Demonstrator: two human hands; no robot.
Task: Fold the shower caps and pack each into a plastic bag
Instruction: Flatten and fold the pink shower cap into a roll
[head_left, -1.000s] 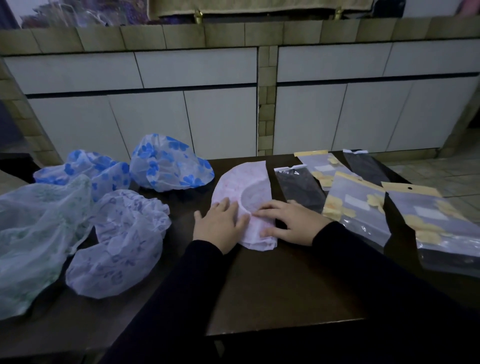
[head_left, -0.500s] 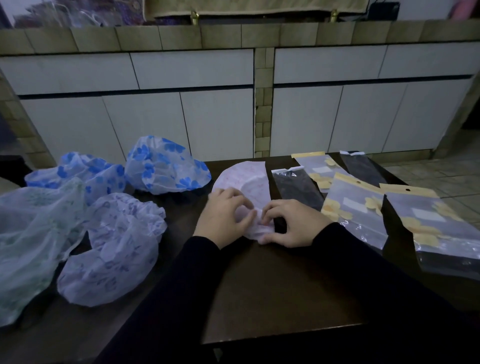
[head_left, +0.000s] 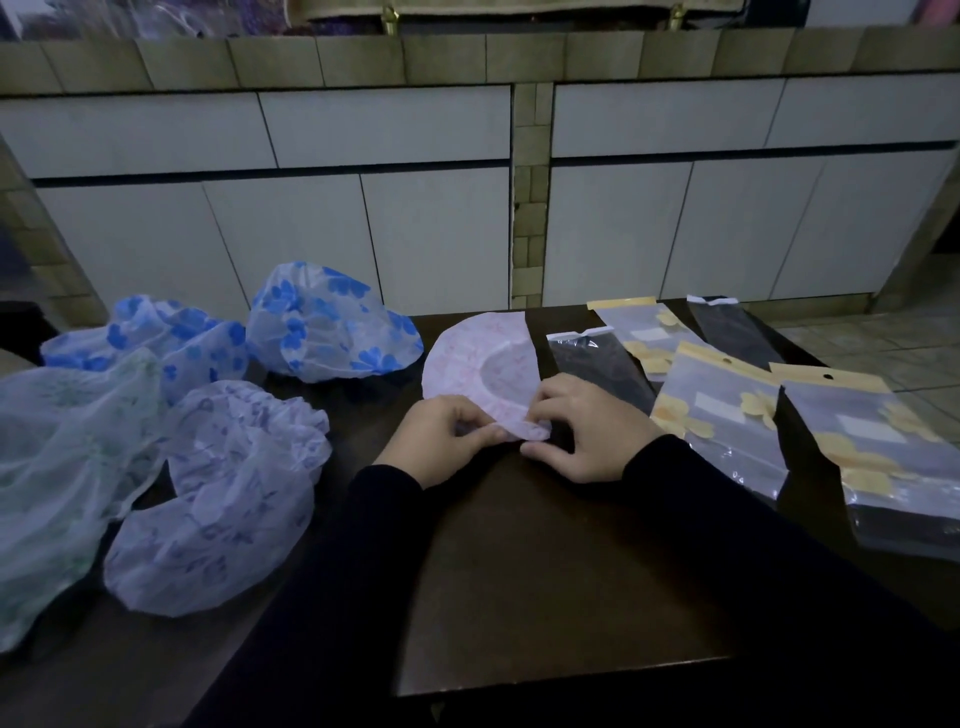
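Note:
A pink shower cap (head_left: 480, 358), folded in half, lies flat on the dark wooden table (head_left: 545, 561) at its middle back. My left hand (head_left: 441, 441) and my right hand (head_left: 587, 431) pinch its near edge, which is lifted and rolled over. Several empty plastic bags lie to the right: a clear one (head_left: 597, 371), and ones with yellow headers and yellow flowers (head_left: 727, 421) (head_left: 878, 457). Loose shower caps sit to the left: two with blue flowers (head_left: 332, 327) (head_left: 171, 343), a lilac one (head_left: 228, 493), a pale green one (head_left: 57, 467).
White cabinet doors under a tiled counter (head_left: 467, 218) stand behind the table. Two more bags (head_left: 649, 332) (head_left: 727, 327) lie at the back right. A tiled floor (head_left: 872, 348) shows past the table's right edge. Bare tabletop lies between my arms.
My hands went from lying flat on the pink cap to pinching its near edge, which has been lifted and rolled toward the back. The other caps and bags stayed put.

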